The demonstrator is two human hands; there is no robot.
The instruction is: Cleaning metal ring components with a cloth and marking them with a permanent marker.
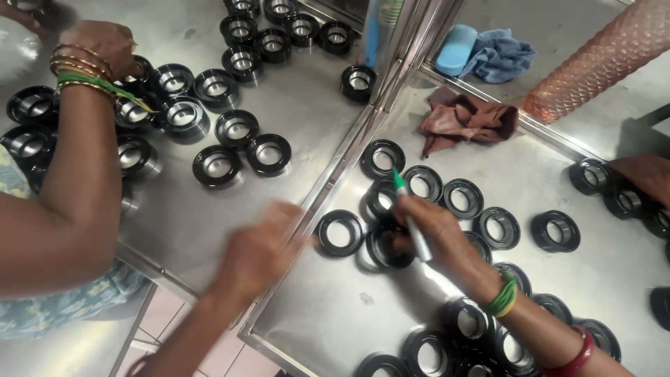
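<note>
Right hand [436, 230] grips a green-capped marker [412, 216], fingers closed round it, tip over a black ring [382, 197] mid-tabletop [335, 314]. Left hand [262, 248] is blurred near the table seam, touching nothing clear; finger spread can't be told. Rings lie loose around the marker, more clustered near right. Marks on them not visible, so done versus left is unclear. Another person's bangled arm [84, 105] works ringed parts [216, 87] far left. Brown rag [464, 119] lies far.
</note>
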